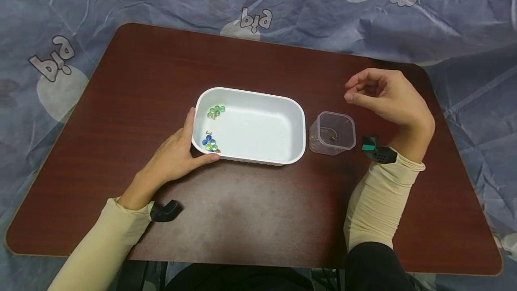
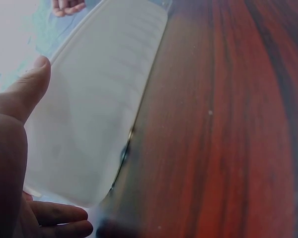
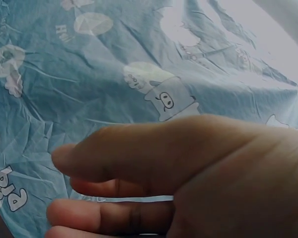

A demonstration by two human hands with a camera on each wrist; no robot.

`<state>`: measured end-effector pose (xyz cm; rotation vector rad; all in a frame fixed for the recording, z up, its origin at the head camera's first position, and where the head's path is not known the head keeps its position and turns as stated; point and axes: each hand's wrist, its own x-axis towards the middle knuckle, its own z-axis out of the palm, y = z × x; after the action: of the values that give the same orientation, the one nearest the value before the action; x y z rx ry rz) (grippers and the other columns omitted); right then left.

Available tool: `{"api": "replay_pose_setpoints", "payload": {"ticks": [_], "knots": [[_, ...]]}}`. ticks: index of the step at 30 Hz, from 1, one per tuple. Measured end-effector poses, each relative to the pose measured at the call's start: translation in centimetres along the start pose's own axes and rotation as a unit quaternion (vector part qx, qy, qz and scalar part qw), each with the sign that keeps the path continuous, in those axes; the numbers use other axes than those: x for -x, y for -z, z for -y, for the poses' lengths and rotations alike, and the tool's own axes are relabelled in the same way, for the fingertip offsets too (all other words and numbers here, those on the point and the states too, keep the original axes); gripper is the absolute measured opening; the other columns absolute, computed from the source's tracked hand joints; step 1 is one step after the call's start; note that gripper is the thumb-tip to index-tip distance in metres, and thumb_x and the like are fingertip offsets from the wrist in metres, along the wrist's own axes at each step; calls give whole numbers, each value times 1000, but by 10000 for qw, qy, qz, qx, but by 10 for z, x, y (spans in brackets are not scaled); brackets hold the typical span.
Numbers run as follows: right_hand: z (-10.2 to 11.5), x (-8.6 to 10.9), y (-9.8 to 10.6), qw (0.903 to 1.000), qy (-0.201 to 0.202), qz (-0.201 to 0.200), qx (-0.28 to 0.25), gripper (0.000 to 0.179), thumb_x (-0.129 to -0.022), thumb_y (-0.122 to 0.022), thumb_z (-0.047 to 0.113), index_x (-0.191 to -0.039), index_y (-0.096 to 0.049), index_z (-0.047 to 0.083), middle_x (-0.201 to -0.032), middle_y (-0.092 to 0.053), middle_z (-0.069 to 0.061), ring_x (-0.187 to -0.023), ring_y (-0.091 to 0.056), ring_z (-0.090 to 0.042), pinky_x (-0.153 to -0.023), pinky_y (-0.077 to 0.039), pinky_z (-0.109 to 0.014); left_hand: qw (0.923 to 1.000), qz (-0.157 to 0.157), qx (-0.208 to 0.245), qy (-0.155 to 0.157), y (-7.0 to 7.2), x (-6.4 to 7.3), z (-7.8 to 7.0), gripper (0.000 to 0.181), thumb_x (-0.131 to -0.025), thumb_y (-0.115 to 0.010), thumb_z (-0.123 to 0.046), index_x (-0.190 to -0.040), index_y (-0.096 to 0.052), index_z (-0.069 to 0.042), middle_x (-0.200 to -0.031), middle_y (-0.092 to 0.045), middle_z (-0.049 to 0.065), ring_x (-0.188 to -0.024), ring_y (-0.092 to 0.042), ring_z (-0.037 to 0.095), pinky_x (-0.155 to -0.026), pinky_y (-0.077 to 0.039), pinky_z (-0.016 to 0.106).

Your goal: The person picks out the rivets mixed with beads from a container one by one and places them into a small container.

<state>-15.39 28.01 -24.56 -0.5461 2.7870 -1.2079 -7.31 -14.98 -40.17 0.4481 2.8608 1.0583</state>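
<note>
My left hand (image 1: 171, 154) rests against the left end of a white rectangular tray (image 1: 262, 158), thumb along the near rim and fingers straight along the end wall. The left wrist view shows the thumb at the rim of the tray (image 2: 89, 99). Inside, at the left end, lie two small clusters: green glass marbles (image 1: 216, 108) farther back, and blue and green marbles (image 1: 208, 138) with small brass-coloured pieces nearer. My right hand (image 1: 389, 95) hovers beyond a clear plastic box (image 1: 333, 140), fingers loosely bent and nothing visible in them. A tiny brownish piece (image 1: 333, 138) sits in the box.
The brown wooden table (image 1: 242, 210) has rounded corners. Behind it hangs a wrinkled blue patterned cloth (image 1: 169, 3). Black wrist devices sit on the left wrist (image 1: 165, 211) and the right wrist (image 1: 383, 154).
</note>
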Motion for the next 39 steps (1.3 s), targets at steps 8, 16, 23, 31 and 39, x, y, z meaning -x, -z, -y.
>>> {"api": "replay_pose_setpoints", "payload": {"ticks": [8,16,23,31,39], "knots": [[8,-13,-17,9964,422,-698,-252,13,-84,-76,2,-95,-71,3,-77,-69,5,-65,-61,-8,-58,-42,-18,10000,58,29,-17,1,0,1,123,-82,-74,-58,-158,9,-9,-140,-48,25,-127,-48,38,-98,-40,55],[20,-24,-35,9966,649,-509,-36,16,-85,-77,6,-98,-71,-2,-79,-67,5,-65,-60,-9,-60,-42,-19,10000,35,28,13,2,1,0,123,-82,-74,-58,-158,9,-8,-145,-44,24,-127,-48,37,-97,-40,55],[27,-29,-48,9977,622,-270,2,20,-85,-77,10,-100,-71,-1,-82,-69,3,-68,-61,-11,-62,-44,-20,10000,70,27,-12,1,0,-1,123,-82,-73,-59,-158,9,-8,-145,-43,24,-128,-47,37,-98,-40,55],[28,-44,-64,9962,830,59,-262,14,-85,-77,7,-96,-71,0,-82,-67,-2,-72,-61,-14,-63,-43,-21,9999,105,21,31,1,0,-1,122,-83,-72,-59,-158,10,-8,-149,-39,25,-130,-45,37,-99,-39,55],[27,-66,-85,9859,948,434,-1307,15,-86,-73,1,-99,-68,-5,-81,-68,-8,-73,-68,-20,-72,-54,-27,9999,112,43,112,1,0,-2,124,-81,-72,-62,-158,10,-9,-150,-37,24,-132,-44,37,-100,-39,55]]}}
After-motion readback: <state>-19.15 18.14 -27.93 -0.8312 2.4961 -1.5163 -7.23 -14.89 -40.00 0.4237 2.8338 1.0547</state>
